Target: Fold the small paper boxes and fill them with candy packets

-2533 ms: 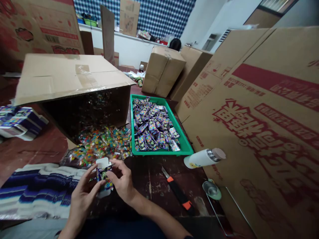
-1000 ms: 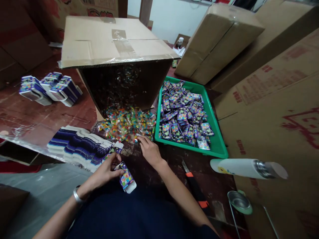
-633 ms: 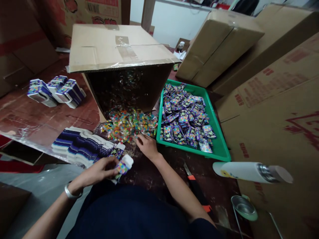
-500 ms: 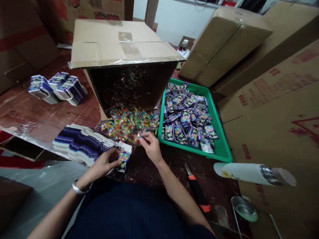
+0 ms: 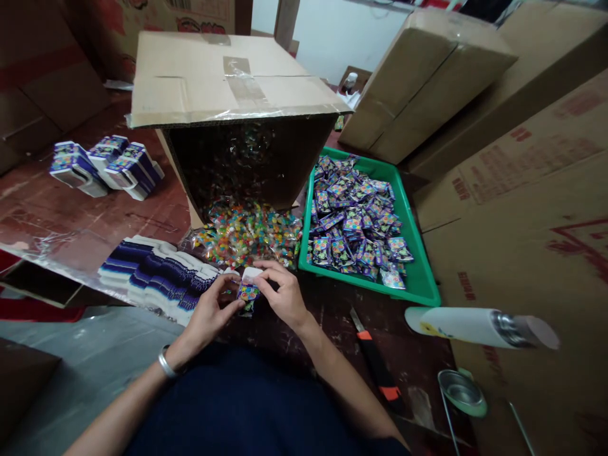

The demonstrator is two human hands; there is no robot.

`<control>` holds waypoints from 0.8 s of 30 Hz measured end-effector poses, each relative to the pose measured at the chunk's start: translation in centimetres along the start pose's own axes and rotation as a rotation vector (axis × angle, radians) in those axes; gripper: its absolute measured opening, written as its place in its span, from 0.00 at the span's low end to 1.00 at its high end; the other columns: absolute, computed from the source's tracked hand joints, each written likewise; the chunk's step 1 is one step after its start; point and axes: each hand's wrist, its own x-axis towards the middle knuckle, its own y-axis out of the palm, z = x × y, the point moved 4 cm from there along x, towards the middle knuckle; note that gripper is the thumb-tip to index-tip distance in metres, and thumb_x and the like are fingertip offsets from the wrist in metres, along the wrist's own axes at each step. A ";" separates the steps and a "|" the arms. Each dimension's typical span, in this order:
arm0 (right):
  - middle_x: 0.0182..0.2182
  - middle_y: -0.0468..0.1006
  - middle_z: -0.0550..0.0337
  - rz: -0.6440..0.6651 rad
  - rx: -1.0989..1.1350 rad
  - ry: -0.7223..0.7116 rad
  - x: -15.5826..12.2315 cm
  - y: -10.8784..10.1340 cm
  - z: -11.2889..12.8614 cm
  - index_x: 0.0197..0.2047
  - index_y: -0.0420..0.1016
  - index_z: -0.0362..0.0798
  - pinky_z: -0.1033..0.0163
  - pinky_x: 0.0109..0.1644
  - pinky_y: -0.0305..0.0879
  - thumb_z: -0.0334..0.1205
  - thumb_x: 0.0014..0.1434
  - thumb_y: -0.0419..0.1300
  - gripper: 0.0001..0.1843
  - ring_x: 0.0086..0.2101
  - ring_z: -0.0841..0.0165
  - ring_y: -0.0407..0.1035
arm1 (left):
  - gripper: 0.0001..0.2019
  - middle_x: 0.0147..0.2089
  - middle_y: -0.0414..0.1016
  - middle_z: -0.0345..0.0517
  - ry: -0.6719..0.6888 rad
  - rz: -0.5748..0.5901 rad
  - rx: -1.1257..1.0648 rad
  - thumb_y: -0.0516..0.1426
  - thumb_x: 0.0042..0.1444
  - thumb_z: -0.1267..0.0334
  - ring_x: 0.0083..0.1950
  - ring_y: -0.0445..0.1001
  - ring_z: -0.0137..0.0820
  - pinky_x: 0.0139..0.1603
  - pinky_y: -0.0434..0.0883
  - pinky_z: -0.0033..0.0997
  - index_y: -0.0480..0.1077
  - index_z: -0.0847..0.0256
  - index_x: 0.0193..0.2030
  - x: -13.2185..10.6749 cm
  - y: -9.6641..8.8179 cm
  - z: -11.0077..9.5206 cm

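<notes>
My left hand (image 5: 216,310) holds a small printed carton (image 5: 247,292), purple with colourful dots, between thumb and fingers. The carton stands roughly upright with its white top flap raised. My right hand (image 5: 282,294) is closed at that flap, thumb and fingertips against it; whether a packet is also in those fingers is hidden. Just beyond lies a heap of clear packets of multicoloured candy (image 5: 247,234), spilling from a cardboard box (image 5: 237,79) on its side. A row of flattened purple-and-white cartons (image 5: 156,275) lies left of my left hand.
A green tray (image 5: 422,253) of filled purple packets stands to the right. Near it lie a utility knife (image 5: 375,358) with its blade out and a white flask (image 5: 456,322). Several purple cartons (image 5: 133,166) sit at left. Large cardboard boxes (image 5: 522,209) border the right side.
My right hand has moved from the candy heap left and down to the carton's flap. My left hand has shifted slightly right with the carton.
</notes>
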 end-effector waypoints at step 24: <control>0.35 0.82 0.56 -0.123 0.311 0.162 -1.9 1.3 -0.9 0.35 0.76 0.49 0.61 0.43 0.73 0.45 0.59 0.67 0.09 0.36 0.64 0.77 | 0.20 0.46 0.71 0.42 0.012 0.006 -0.200 0.65 0.55 0.61 0.44 0.76 0.32 0.44 0.75 0.31 0.62 0.54 0.51 -0.2 1.3 -0.4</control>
